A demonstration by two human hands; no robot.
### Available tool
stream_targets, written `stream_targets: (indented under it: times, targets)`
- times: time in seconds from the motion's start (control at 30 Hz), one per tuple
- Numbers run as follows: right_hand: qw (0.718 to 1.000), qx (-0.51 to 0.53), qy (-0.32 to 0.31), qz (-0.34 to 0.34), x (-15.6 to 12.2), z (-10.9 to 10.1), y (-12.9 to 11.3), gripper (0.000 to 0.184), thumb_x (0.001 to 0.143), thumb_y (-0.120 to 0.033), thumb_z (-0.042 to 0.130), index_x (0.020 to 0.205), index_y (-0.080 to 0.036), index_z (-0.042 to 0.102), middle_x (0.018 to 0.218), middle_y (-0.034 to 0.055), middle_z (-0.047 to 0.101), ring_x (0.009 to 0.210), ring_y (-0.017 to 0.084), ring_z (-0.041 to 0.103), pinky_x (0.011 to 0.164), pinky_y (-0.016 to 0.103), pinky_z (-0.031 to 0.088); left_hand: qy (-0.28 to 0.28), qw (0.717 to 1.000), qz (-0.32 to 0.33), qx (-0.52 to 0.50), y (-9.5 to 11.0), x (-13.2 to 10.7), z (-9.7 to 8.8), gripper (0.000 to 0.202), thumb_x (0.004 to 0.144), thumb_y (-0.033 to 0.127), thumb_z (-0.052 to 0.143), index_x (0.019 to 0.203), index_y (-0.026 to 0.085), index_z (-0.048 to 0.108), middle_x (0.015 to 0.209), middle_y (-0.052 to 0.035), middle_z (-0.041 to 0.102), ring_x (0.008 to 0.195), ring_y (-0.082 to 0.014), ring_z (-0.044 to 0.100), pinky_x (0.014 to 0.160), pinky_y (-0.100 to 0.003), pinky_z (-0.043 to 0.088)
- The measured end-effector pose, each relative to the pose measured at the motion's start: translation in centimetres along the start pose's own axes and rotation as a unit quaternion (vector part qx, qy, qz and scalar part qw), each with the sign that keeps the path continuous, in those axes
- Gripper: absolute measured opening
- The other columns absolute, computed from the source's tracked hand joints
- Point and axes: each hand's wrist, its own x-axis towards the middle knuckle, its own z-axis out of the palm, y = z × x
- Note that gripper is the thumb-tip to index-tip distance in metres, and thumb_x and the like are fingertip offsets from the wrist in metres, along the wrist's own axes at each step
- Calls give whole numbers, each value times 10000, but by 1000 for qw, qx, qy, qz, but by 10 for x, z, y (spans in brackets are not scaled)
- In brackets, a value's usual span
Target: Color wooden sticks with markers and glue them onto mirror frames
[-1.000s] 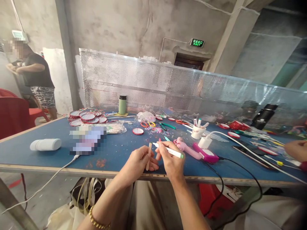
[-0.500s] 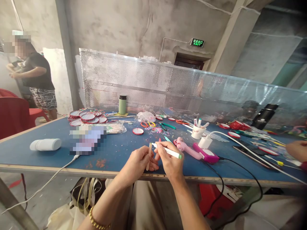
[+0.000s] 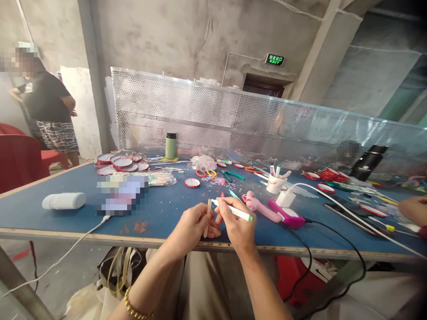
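Observation:
Between the fingers of my left hand (image 3: 195,224) stands a thin wooden craft stick (image 3: 207,222), tilted slightly, its upper end darker or coloured. My right hand (image 3: 238,224) grips a white marker (image 3: 236,210) with a green end, and the marker's tip is at the upper part of the stick. Both hands are close together over the front edge of the blue table (image 3: 160,213). Just beyond them lie a red-capped pen (image 3: 222,194) and a teal pen (image 3: 234,194). Whether the tip touches the stick is too small to tell.
Right of my hands lie a pink hand-held device (image 3: 263,209), a magenta box (image 3: 286,213) with cables and a paper cup (image 3: 275,183) of markers. Left are a white bottle (image 3: 64,201) and a phone (image 3: 123,195). A co-worker's hand (image 3: 413,209) is at far right.
My hands, the stick and the marker look almost unmoved. The standing person at far left has turned and lowered an arm.

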Motion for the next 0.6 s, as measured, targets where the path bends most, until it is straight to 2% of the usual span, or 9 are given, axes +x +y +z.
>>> stream_targets:
  times: [0.6]
  targets:
    - [1000,1,17,-4,0,0,-1,193,922,-326,617,807,-184,682,613,-30,656,432,77,578,460,188,480,-5,1000,-5,-3,-1,1,-1,307,920,478,521,839,182,499,822,-65,716,711,-177,743,607,-240,562]
